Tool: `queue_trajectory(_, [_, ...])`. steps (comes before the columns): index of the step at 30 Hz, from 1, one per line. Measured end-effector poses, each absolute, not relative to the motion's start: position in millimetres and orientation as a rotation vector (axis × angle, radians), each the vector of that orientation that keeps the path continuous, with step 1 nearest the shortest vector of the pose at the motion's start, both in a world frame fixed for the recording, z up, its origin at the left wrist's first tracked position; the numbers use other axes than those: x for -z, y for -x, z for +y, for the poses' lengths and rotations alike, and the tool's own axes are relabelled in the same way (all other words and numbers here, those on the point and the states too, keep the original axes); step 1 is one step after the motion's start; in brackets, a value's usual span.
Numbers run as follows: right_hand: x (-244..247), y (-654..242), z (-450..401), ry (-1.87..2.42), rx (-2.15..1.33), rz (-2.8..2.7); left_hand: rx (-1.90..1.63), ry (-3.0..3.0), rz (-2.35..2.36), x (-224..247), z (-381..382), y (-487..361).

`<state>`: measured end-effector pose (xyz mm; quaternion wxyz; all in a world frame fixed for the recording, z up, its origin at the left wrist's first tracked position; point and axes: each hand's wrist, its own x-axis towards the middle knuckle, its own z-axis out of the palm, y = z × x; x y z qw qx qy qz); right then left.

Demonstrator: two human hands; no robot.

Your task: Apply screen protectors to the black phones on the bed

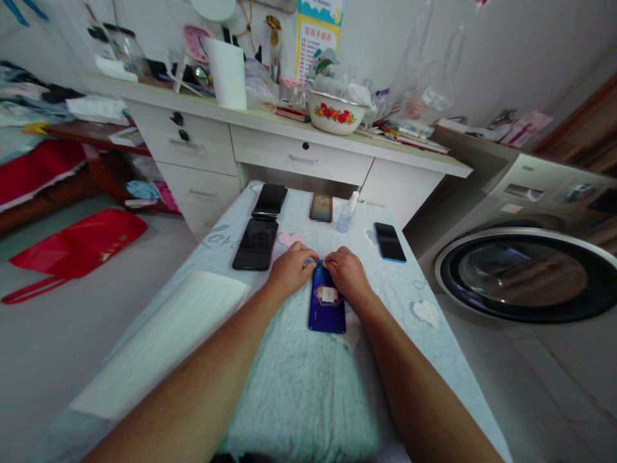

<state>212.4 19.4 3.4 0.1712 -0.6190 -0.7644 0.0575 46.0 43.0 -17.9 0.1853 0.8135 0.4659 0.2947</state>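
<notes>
A blue phone (328, 318) lies back up on the cloth-covered table, a small pale square on its back. My left hand (294, 267) is at its top left corner, fingers bent together; anything in them is too small to make out. At the top right corner, my right hand (346, 270) is closed, its fingertips on the phone's edge. Two dark phones, one nearer (255, 244) and one farther (270, 200), lie to the left. Behind the hands are a brown-framed phone (321, 208) and a clear spray bottle (346, 217). Another black phone (390, 242) rests at the right.
A white sheet (168, 341) lies along the table's left side. Beyond the table stands a white desk (303, 154) bearing a flowered bowl (337, 112) and a paper roll (226, 74). A washing machine (530, 206) is on the right, a red bag (81, 247) on the left floor.
</notes>
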Motion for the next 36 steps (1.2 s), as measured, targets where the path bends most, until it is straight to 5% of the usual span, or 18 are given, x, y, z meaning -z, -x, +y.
queue_trajectory(22, [-17, -197, 1, 1.712, -0.103, -2.445, -0.751, -2.292, 1.362, 16, 41, -46])
queue_trajectory(36, [-18, -199, -13, 1.478, -0.388, -2.361, -0.696, -2.317, 1.402, 16, 41, -48])
